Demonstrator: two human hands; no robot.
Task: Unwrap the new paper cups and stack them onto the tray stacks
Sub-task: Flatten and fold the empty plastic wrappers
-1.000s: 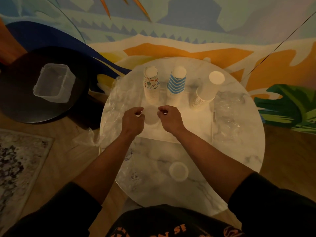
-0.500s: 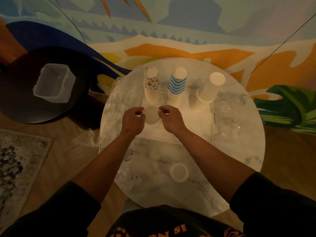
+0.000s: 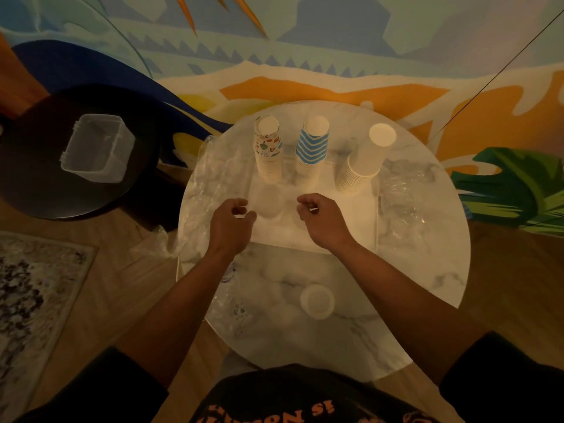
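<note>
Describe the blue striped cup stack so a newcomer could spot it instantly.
Start at the round marble table and find the clear tray on its far half. Three cup stacks stand along the tray's back edge; the blue striped stack is the middle one. Its left neighbour has small colourful prints, and its right neighbour is plain white and leans.

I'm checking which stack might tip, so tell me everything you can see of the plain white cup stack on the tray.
The plain white cup stack stands at the right end of the back row on the tray, beside the blue striped stack. The cups look like paper, nested upside down, with many rolled rims crowded at the bottom and one flat base on top. It leans to the right, unlike its two upright neighbours. Neither hand touches it; crumpled clear wrap lies to its right on the table.
</note>
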